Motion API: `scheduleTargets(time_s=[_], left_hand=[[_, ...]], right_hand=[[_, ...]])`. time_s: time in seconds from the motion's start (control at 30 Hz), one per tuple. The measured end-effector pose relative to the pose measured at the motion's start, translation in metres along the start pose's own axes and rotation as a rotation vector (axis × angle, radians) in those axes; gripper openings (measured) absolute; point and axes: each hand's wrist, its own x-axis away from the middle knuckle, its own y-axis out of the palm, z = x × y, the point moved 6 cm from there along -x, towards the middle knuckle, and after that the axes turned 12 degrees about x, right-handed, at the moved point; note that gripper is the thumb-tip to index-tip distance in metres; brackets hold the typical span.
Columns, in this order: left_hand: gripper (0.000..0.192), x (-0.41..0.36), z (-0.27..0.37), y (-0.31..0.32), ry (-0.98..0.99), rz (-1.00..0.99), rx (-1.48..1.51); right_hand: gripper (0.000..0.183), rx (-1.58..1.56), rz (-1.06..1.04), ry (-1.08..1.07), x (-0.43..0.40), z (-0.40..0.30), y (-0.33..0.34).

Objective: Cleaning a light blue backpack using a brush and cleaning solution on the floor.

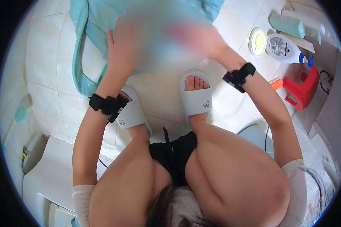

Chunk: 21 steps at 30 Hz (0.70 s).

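Turquoise cloth, perhaps a garment (98, 42), lies spread over the tiled floor at the top of the head view, one long edge trailing down at the left. A large blurred patch covers its middle and most of both hands. My left hand (120, 46) reaches in from the left at the cloth, with one finger showing outside the blur. From the right comes my right hand (210, 41), its fingers lost in the blur above the cloth. Whether either hand grips anything cannot be seen. Each wrist wears a black strap with a small device.
At the right stand or lie a white pump bottle (282, 48), a soap dish (258, 41), a light green bottle (287, 25), an orange brush (276, 83) and a red plastic object (302, 89). My slippered feet are below the cloth. A white fixture (51, 164) is lower left.
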Motion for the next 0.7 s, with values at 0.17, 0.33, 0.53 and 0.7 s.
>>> scheduleTargets(time_s=[0.17, 0.33, 0.53, 0.7], left_hand=[[0.107, -0.001, 0.005, -0.007, 0.022, 0.072, 0.029], [0.077, -0.006, -0.011, -0.035, -0.245, 0.325, 0.649], [0.05, 0.016, -0.038, -0.012, -0.57, -0.032, 1.38], [0.045, 0.02, -0.03, -0.011, -0.705, -0.072, 1.76]], right_hand=[[0.065, 0.025, 0.021, 0.603, 0.014, 0.043, -0.009], [0.068, -0.406, 0.209, 0.512, 0.004, -0.005, -0.014], [0.055, -0.196, 0.513, -0.089, -0.046, -0.073, -0.044], [0.062, -0.061, 0.406, 0.31, -0.078, 0.033, -0.055]])
